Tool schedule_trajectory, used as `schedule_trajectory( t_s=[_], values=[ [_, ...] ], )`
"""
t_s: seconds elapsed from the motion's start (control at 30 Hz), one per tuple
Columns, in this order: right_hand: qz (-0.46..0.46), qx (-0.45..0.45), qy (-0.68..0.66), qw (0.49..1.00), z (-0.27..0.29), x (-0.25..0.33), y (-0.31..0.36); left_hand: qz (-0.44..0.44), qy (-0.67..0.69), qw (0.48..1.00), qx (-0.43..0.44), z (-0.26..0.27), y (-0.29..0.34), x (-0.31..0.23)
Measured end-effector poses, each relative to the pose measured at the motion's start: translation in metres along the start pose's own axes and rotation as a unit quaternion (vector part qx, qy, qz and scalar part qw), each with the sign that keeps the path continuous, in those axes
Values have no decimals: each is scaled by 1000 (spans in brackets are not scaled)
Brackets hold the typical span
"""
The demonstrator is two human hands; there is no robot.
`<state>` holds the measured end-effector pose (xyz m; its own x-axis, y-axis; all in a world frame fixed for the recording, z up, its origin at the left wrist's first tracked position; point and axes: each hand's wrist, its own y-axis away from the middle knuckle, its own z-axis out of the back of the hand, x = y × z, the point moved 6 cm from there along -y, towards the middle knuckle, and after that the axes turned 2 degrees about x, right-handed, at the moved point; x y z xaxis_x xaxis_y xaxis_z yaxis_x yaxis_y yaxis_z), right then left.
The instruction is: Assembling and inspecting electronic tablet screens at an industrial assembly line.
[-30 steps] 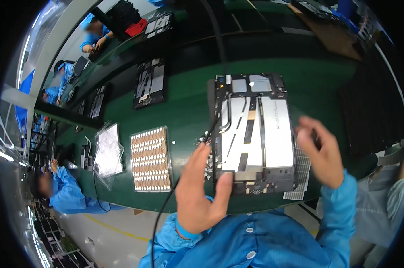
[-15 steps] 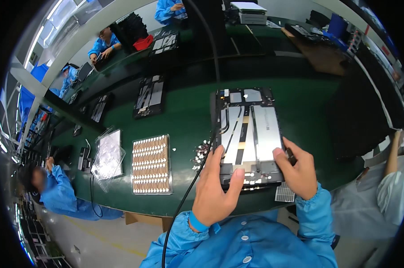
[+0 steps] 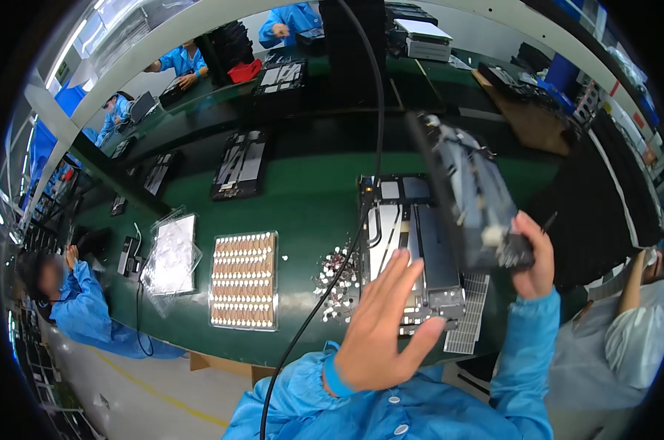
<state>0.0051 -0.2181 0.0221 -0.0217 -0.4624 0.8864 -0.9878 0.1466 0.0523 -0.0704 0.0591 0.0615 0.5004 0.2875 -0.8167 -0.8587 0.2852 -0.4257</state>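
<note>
My right hand [image 3: 535, 257] grips an opened tablet chassis [image 3: 472, 192] by its near right corner. This chassis is raised off the table and tilted, with its inner side partly in view and blurred. A thin dark pointed tool [image 3: 549, 221] sticks out by the same hand. Beneath lies a second opened tablet chassis [image 3: 442, 253], with silver battery plates and flat cables showing. My left hand [image 3: 382, 330] is open, fingers stretched over that lower chassis's near left part; whether it touches is unclear.
Small loose bits [image 3: 336, 282] lie left of the lower chassis. Further left are a tray of small parts [image 3: 244, 282] and clear film on a pale sheet [image 3: 172, 253]. A label sheet [image 3: 465, 315] sits near right. A black cable [image 3: 302, 315] crosses the view. Co-workers in blue are around.
My right hand has lifted the upper chassis up and to the right, uncovering the lower one. My left hand has let go of it and spread its fingers.
</note>
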Motion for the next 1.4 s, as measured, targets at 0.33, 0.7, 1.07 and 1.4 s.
schedule_trajectory(
  t_s=[0.33, 0.7, 1.07, 1.4],
  values=[
    [-27, -139, 260, 955, 145, -57, -236, -44, -22, 997, -62, 36, 23, 28],
    [161, -89, 756, 628, 58, -12, -227, -77, -57, 994, -42, 20, 33, 17],
    [-39, -75, 168, 982, 113, -31, 105, -192, 29, 958, 210, -147, 63, -11],
    [-20, -72, 139, 987, 155, -82, 55, -53, -304, 934, 180, -248, 40, 72]
  ],
)
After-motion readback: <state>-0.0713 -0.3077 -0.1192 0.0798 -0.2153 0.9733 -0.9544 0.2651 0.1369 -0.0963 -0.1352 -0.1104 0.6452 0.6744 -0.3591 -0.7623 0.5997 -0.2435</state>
